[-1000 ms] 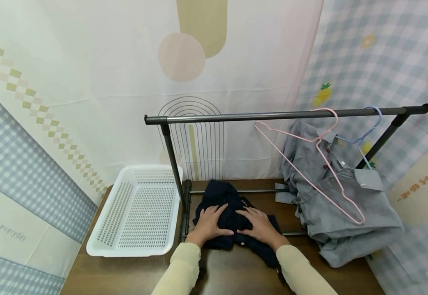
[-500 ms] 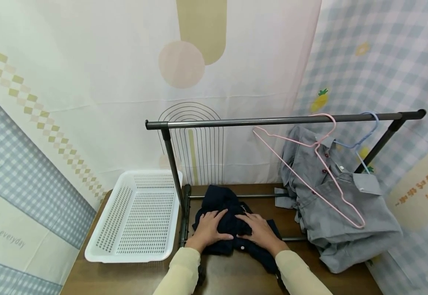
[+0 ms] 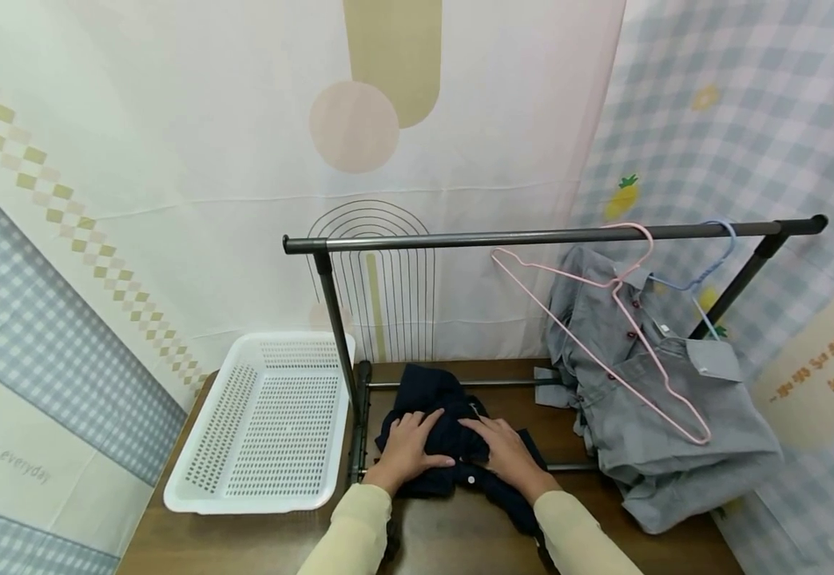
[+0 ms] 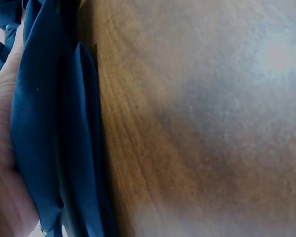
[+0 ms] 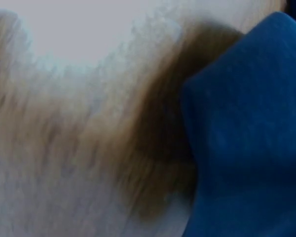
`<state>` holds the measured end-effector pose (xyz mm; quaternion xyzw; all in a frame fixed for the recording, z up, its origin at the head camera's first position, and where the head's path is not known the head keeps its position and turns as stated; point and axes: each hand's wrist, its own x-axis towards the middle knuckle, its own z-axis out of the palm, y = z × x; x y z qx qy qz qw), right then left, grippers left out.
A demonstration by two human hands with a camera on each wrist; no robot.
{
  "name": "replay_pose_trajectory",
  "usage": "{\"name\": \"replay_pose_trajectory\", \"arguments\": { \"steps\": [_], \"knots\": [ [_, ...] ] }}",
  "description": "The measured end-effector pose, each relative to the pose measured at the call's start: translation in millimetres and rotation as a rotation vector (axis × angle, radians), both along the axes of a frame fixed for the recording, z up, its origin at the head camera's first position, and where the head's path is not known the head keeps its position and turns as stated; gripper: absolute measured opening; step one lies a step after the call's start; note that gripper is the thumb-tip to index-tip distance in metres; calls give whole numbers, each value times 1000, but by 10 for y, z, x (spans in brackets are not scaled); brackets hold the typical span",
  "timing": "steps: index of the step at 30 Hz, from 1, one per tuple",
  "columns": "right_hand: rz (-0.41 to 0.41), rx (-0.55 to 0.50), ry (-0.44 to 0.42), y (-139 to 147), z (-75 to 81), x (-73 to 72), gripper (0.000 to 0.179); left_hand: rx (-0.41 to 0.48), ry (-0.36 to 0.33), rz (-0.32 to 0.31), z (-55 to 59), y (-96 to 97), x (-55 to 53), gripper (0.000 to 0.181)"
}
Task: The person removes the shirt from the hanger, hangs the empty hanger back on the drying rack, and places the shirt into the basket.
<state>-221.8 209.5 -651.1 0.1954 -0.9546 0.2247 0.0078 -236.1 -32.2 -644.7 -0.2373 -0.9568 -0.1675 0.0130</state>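
A dark navy shirt (image 3: 427, 387) lies bunched on the table, with a pale button (image 3: 470, 480) showing near its front. My left hand (image 3: 408, 447) rests on the shirt's left part, fingers spread and thumb pointing inward. Opposite it, my right hand (image 3: 505, 447) lies on the right part, its fingers reaching in toward the middle and the thumb partly hidden by cloth. The left wrist view has folds of the shirt (image 4: 39, 113) along the palm of my left hand (image 4: 5, 148). Only a blurred fold of the shirt (image 5: 251, 133) over the table appears in the right wrist view.
A black rail (image 3: 460, 239) spans above and behind the hands, its left post (image 3: 336, 319) close by. A pink hanger (image 3: 568, 326) and a blue hanger (image 3: 719, 251) with a grey shirt (image 3: 683, 423) hang at right. A white basket (image 3: 172, 479) stands left on the brown table (image 3: 244, 551).
The head view has tilted slightly up, so everything sits a little lower in it. Both hands stay on the navy shirt in nearly the same place.
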Motion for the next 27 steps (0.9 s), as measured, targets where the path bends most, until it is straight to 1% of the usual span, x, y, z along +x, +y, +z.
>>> {"name": "replay_pose_trajectory", "arguments": {
  "steps": [2, 6, 8, 12, 16, 20, 22, 27],
  "knots": [
    [-1, -8, 4, -18, 1, 4, 62, 1, 11, 5, -7, -4, 2, 97],
    [-8, -22, 23, -30, 4, 14, 82, 10, 13, 12, -15, -2, -3, 95],
    [-12, -27, 30, -25, 10, 17, 87, 14, 11, 11, -15, 4, -5, 94],
    [-9, -39, 42, -18, 29, 20, 85, 10, 18, 14, -12, 23, -1, 93],
    [-8, -44, 51, -21, 43, 7, 82, 11, 47, 21, -36, 38, -10, 91],
    [-18, -38, 35, -28, 41, -16, 82, 26, 59, 35, -44, 49, -20, 88],
    [-22, -39, 30, -33, 39, -22, 80, 25, 52, 46, -44, 58, -24, 87],
    [-40, -62, 11, -45, 43, -31, 78, 39, 9, 78, -50, 96, -35, 85]
  ]
}}
